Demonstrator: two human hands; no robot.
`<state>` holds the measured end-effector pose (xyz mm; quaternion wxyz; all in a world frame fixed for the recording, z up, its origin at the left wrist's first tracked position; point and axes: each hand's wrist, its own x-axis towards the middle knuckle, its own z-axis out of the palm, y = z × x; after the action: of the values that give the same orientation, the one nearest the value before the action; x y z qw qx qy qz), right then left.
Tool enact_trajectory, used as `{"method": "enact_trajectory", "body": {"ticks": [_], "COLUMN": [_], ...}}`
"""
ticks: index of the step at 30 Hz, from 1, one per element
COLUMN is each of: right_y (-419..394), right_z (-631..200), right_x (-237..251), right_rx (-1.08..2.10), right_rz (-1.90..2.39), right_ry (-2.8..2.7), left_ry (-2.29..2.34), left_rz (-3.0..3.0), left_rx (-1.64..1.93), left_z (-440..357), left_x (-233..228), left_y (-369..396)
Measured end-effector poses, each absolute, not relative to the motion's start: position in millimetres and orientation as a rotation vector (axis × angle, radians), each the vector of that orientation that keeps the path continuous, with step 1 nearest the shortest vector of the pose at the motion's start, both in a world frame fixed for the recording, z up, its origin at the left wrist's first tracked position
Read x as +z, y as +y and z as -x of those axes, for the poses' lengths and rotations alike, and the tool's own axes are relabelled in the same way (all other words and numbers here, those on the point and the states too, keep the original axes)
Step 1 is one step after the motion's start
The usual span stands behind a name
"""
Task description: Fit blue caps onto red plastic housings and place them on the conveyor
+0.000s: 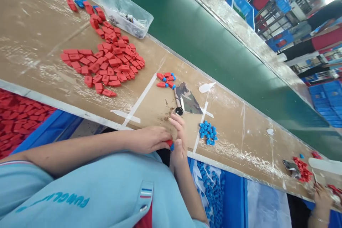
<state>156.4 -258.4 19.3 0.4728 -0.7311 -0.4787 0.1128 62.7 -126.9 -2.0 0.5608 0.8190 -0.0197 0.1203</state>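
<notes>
Head view: a person in a light blue shirt is working at the near edge of a brown, tape-marked workbench (pixel 240 128). The left hand (pixel 149 139) is curling its fingers closed around a small red piece (pixel 169 143), pinching it at the fingertips. The right hand (pixel 178 139) is meeting it from the other side, thumb and fingers pressed onto a small blue cap (pixel 172 146) that is showing just under the red piece; the 2 parts are touching between the 2 hands, right over the bench edge.

Just beyond the hands, a short metal cylinder (pixel 179 110) is lying on a camouflage-patterned patch (pixel 188 98). A small heap of blue caps (pixel 208 132) is sitting just right of the hands, beyond a strip of white tape. Several assembled red-and-blue pieces (pixel 166 79) are lying farther out, and a large spread of red pieces (pixel 104 60) is covering the bench to the left. A clear plastic tub (pixel 125 13) is standing at the far edge, beside the green conveyor belt (pixel 213 42).

Below the bench, a blue crate of red pieces (pixel 16 121) is sitting at left and a bag of blue caps (pixel 211 188) is lying at right. At far right, a co-worker's hand (pixel 323 196) is resting near another small red pile (pixel 303 170).
</notes>
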Motion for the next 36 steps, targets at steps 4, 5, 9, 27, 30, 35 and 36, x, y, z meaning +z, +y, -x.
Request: {"method": "enact_trajectory", "body": {"ticks": [4, 5, 9, 27, 30, 35, 36], "right_y": [-296.7, -307.0, -335.0, -345.9, -350.3, -338.2, -332.4], "right_z": [-192.6, -203.6, -235.6, -267.9, -264.5, -243.1, -237.9], "right_x": [8.9, 3.3, -17.7, -24.2, -29.4, -14.3, -9.4], "right_rx": [-0.117, -0.192, -0.253, 0.283, 0.288, 0.286, 0.279], "right_rz": [2.075, 2.175, 2.502, 2.506, 2.375, 2.128, 2.099], "right_ry": [-0.844, -0.745, -0.617, -0.432, -0.314, -0.215, -0.234], "left_ry": [0.121, 0.281, 0.718, 0.904, 0.832, 0.612, 0.573], "left_rz": [-2.322, -2.398, -2.514, -2.718, -2.590, -2.345, -2.330], "left_rx": [0.116, 0.104, 0.055, 0.154, 0.286, 0.312, 0.300], "left_z": [-74.0, -77.3, -92.7, 15.5, 13.1, -5.8, -11.3], "left_x": [3.0, 4.3, 7.9, 8.7, 8.5, 9.9, 8.5], "left_y": [-87.8, -76.9, -46.8, 2.9, -3.6, -24.0, -27.4]}}
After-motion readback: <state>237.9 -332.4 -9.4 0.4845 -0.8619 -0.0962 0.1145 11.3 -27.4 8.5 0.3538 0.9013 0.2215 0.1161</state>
